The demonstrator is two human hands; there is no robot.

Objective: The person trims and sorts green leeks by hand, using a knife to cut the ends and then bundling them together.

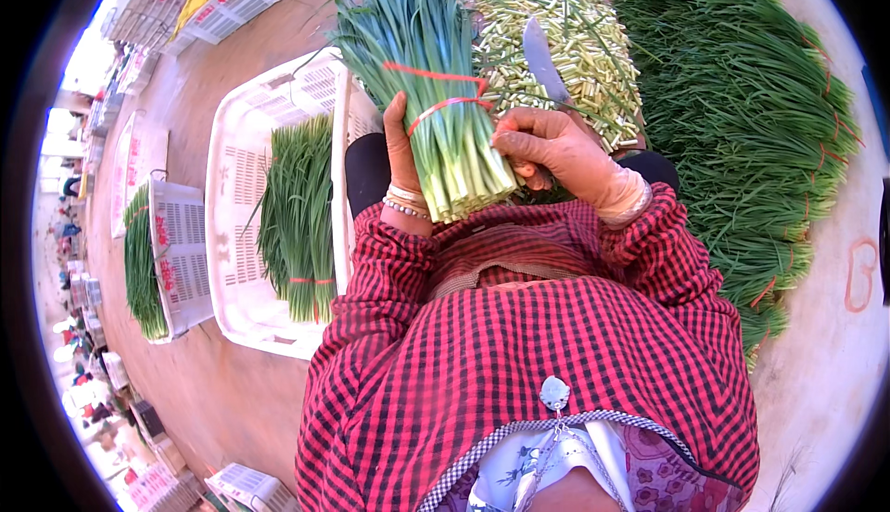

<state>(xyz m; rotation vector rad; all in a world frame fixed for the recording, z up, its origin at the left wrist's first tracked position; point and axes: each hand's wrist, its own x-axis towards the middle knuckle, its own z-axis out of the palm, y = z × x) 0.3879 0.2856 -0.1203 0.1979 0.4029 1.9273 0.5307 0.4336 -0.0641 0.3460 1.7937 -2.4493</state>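
Observation:
My left hand [403, 154] grips a bunch of Chinese chives [445, 108] from its left side, the cut pale ends toward me and the green leaves pointing away. A red tie [445, 105] circles the stalks, and another red strand crosses them higher up. At the right side of the bunch is my right hand [556, 147], thumb and forefinger pinched together; whether anything is between them is too small to tell. A knife blade [544, 60] shows just beyond this hand, over a pile of cut stalk ends [598, 53]. Its handle is partly hidden behind the hand.
A white plastic crate [226, 164] on my left holds tied chives [302, 213]. Past it stands another crate [182, 241] with chives. A long heap of chives [730, 115] lies on my right. More crates [236, 4] stand at the far left.

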